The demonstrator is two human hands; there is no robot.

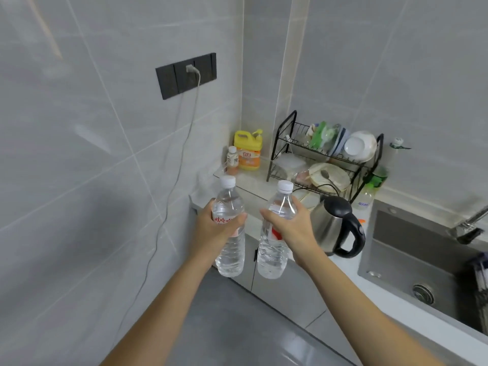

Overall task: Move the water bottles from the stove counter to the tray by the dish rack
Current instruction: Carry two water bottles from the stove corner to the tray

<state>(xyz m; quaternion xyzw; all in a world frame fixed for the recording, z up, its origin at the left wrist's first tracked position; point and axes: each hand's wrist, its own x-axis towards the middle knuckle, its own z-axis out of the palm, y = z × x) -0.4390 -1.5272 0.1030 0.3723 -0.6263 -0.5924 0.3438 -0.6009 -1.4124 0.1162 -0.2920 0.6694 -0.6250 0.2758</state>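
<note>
I hold two clear water bottles with white caps upright in the air, in front of the counter's near edge. My left hand grips the left water bottle around its red-lettered label. My right hand grips the right water bottle at its label. The black wire dish rack with bowls and plates stands at the back of the counter. A pale flat tray seems to lie on the counter just left of the rack, beyond both bottles; its outline is faint.
A steel kettle with a black handle stands right beside my right hand. A yellow detergent jug and a small bottle stand in the corner. The sink and faucet lie to the right. A cable hangs from the wall socket.
</note>
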